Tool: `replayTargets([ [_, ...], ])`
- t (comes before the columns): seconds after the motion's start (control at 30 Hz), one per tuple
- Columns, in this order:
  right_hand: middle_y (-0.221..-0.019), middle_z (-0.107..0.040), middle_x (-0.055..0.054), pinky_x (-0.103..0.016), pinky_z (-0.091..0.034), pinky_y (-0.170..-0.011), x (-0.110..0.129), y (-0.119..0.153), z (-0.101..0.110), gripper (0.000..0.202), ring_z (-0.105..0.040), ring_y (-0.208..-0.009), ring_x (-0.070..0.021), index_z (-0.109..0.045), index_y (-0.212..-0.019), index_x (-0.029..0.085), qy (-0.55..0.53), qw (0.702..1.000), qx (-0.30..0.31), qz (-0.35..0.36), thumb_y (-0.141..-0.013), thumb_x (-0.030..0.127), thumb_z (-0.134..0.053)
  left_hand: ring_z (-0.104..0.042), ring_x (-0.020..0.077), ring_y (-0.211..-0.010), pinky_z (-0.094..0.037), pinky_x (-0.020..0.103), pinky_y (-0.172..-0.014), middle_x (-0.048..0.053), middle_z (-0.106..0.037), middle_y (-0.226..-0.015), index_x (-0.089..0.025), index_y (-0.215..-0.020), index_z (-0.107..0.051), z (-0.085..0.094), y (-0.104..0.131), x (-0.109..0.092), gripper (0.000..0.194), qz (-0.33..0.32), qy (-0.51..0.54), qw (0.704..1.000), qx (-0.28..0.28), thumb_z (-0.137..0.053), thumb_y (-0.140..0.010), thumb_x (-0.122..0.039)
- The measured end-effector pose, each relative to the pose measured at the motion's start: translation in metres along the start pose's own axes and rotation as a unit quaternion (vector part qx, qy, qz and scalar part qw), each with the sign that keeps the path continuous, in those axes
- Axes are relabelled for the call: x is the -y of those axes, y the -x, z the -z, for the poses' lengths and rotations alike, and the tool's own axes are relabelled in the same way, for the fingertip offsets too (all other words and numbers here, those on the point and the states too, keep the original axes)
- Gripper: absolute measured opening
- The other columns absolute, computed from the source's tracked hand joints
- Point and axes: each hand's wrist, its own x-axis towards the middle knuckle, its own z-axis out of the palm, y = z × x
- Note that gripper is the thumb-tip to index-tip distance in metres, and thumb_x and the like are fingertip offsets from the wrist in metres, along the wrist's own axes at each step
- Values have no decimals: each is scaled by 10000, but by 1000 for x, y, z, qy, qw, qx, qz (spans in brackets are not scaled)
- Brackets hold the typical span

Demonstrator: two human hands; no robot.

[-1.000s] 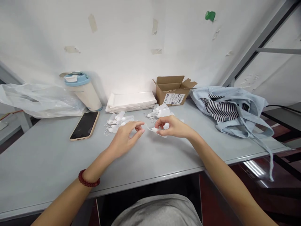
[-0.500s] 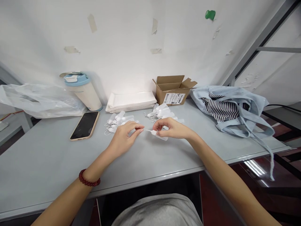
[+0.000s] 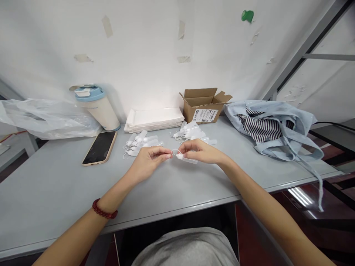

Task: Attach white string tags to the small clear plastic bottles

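Over the table (image 3: pixel 155 192), left grip (image 3: pixel 170 155) now meets bottle (image 3: pixel 190 160).

No word is readable: the print on the white label (image 3: pixel 205 115) of the cardboard box (image 3: pixel 189 111), near the bench's (image 3: pixel 166 188) back edge, and the cup's (image 3: pixel 104 113) faint lettering are too small.

Nearer than the cardboard box (image 3: pixel 203 107), the right hand (image 3: pixel 198 150) holds a small translucent bottle (image 3: pixel 189 160), its looped strap pinched by the left hand (image 3: pixel 151 160).
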Motion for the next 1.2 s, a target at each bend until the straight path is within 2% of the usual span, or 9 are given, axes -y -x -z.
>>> replayTargets([
  [0.63, -821, -625, -16, -247, -413, -658, 1, -1, -3, 142, -538, -732, -132, -634, -858, 161, -47, 999, 5, 11, -773, 232, -545, -651, 215, -840, -512, 335, -764, 49, -728, -888, -193, -864, -696, -1, 0, 3, 224, -27, 1, 1000, 15, -637, -787, -395],
  [0.83, -778, -609, -4, -239, -395, -628, -1, -2, -4, 142, -520, -697, -122, -640, -852, 161, -61, 998, 21, 8, -764, 246, -568, -625, 201, -822, -488, 351, -808, 48, -699, -873, -190, -862, -654, -3, 1, 5, 223, -73, -74, 994, 22, -550, -845, -386],
  [1.0, -782, -617, -3, -239, -388, -641, -2, -4, -6, 139, -525, -706, -121, -642, -852, 157, -77, 997, 16, -2, -782, 232, -548, -591, 192, -831, -473, 322, -741, 38, -659, -871, -196, -846, -594, -7, 2, 6, 204, -79, -131, 988, 3, -464, -877, -349],
  [1.2, -789, -624, -10, -236, -366, -601, -3, -3, -8, 268, -514, -678, -114, -632, -972, 168, -68, 997, 15, -12, -821, 388, -602, -596, 199, -825, -460, 301, -647, 50, -667, -907, -195, -856, -568, -8, 0, 6, 212, -40, -142, 987, -56, -452, -864, -373],
])
